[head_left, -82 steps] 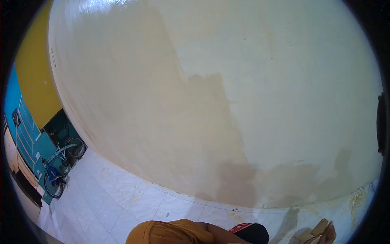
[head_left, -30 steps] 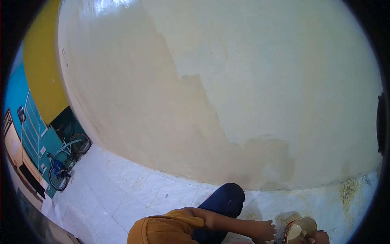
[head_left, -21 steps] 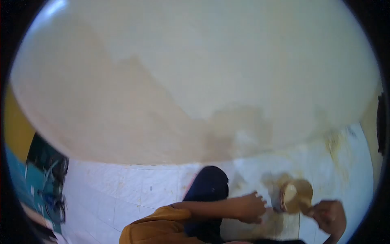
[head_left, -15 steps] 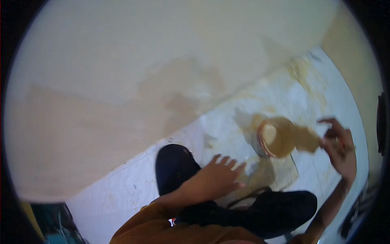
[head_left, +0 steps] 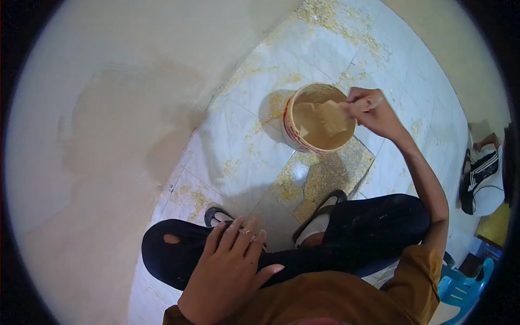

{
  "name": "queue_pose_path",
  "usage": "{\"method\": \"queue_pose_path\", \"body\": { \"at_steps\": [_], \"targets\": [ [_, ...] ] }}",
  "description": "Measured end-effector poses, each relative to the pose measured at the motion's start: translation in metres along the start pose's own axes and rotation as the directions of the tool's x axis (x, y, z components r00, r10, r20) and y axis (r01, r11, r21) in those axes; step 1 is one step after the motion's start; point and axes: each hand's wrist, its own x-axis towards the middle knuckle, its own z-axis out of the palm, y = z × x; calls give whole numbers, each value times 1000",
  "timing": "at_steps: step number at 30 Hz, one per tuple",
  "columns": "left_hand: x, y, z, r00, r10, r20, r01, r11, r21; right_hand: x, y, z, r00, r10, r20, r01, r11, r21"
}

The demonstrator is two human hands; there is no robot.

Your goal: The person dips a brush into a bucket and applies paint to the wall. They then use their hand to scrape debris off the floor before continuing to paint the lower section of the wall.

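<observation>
My right hand (head_left: pixel 379 116) grips a wide paintbrush (head_left: pixel 332 118) whose bristles are coated in tan paint. The brush head is inside the mouth of a white bucket (head_left: pixel 295 140) with red bands, which holds tan paint (head_left: pixel 327 142). How deep the bristles sit in the paint is hard to make out. With fingers stretched and spread, my left hand (head_left: pixel 227 271) is over my dark trouser leg near the left knee and holds nothing. Pale specks show on its fingertips.
A wall (head_left: pixel 108 179) with darker, wet-looking patches runs along the left. Yellowish flakes (head_left: pixel 330 16) litter the white tiled floor (head_left: pixel 238 141). A speckled flat slab (head_left: pixel 333 176) lies below the bucket. At right are a blue plastic chair (head_left: pixel 460 287) and another person (head_left: pixel 482 168).
My right hand has brought the brush from beside the bucket to inside its mouth. My left hand has drawn back toward my knee. The view has turned, showing more floor.
</observation>
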Motion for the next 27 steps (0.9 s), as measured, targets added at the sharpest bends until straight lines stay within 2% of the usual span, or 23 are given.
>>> {"method": "queue_pose_path", "body": {
  "at_steps": [1,2,4,5,7,10,13,20,22,27],
  "targets": [
    [1,1,-1,999,-38,10,37,999,14,4,8,10,998,-56,26,57,998,-40],
    [2,1,0,999,-29,15,29,1000,12,9,14,17,999,-46,23,47,998,-42],
    [-1,1,2,998,-39,41,39,999,13,16,28,30,980,-153,125,171,974,-147],
    [-1,0,1,998,-35,48,35,999,7,22,32,34,981,-144,129,163,976,-147],
    [-3,-1,2,998,-38,53,40,999,-27,32,43,42,954,-223,202,265,940,-216],
    [-6,-4,3,997,-76,29,76,997,1,43,55,53,952,-220,212,278,911,-304],
    [-8,-2,3,990,-142,-2,142,990,25,51,61,54,946,-240,216,297,910,-290],
    [-11,-2,3,996,-85,38,85,996,-3,49,72,63,956,-216,197,275,896,-349],
    [-11,-1,2,993,-111,42,111,994,-5,49,75,64,946,-206,252,287,894,-345],
    [-15,-4,5,992,-125,13,126,992,-21,50,68,63,953,-177,245,245,927,-283]
  ]
}}
